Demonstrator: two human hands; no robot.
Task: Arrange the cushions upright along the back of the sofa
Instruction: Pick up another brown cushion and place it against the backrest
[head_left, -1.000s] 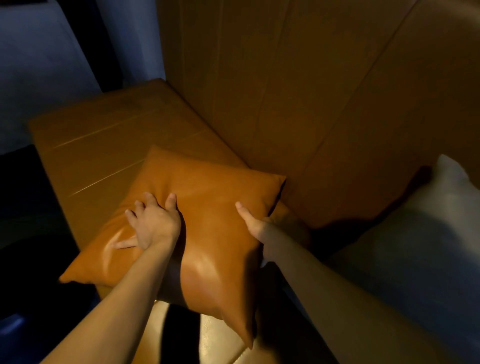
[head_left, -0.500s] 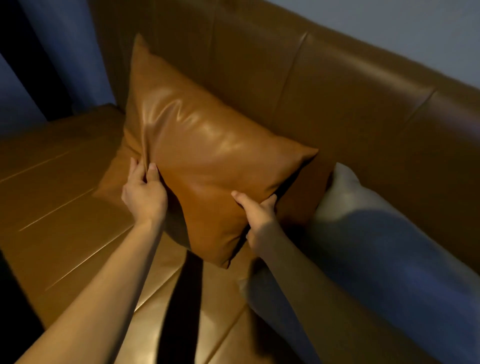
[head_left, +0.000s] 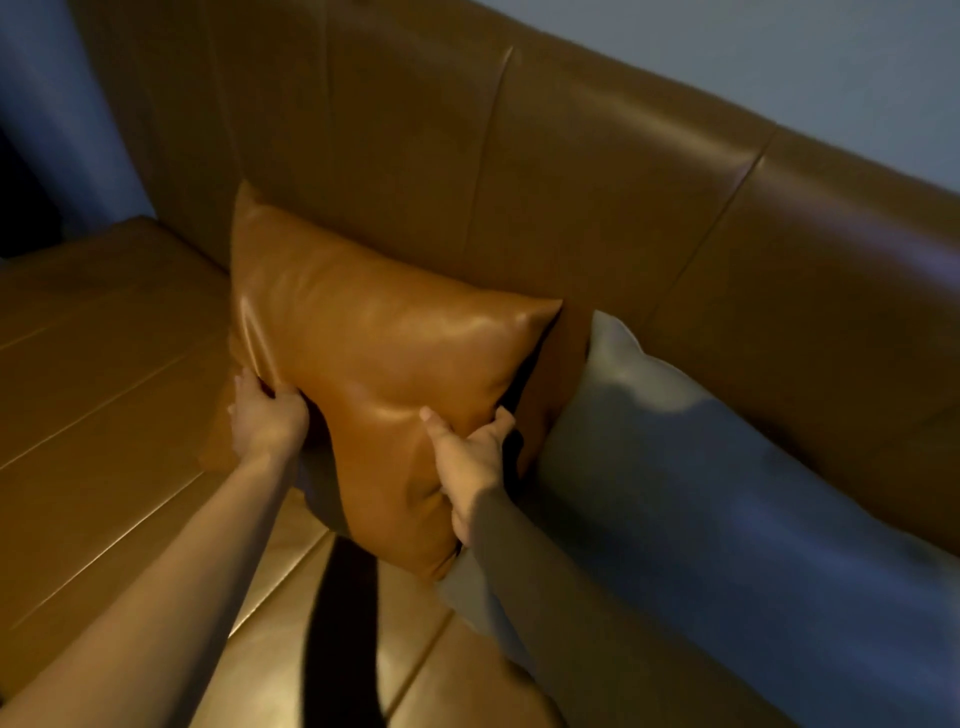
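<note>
Fingers of the left hand (head_left: 267, 420) tucked out of sight behind the tan cushion (head_left: 384, 374), grip there only partly readable. Lower back edge of that cushion lost behind the right hand (head_left: 470, 457). Grey cushion (head_left: 727, 499) cut off at the right and bottom edges, partly covered by the right forearm. Sofa backrest (head_left: 571, 182) running off-frame. Both arms cropped at the bottom.

Brown cushion (head_left: 379, 364): upright against sofa back (head_left: 597, 197)
Left hand (head_left: 267, 418): grips left edge
Right hand (head_left: 470, 457): grips right edge
Grey cushion (head_left: 727, 493): just beside
</note>
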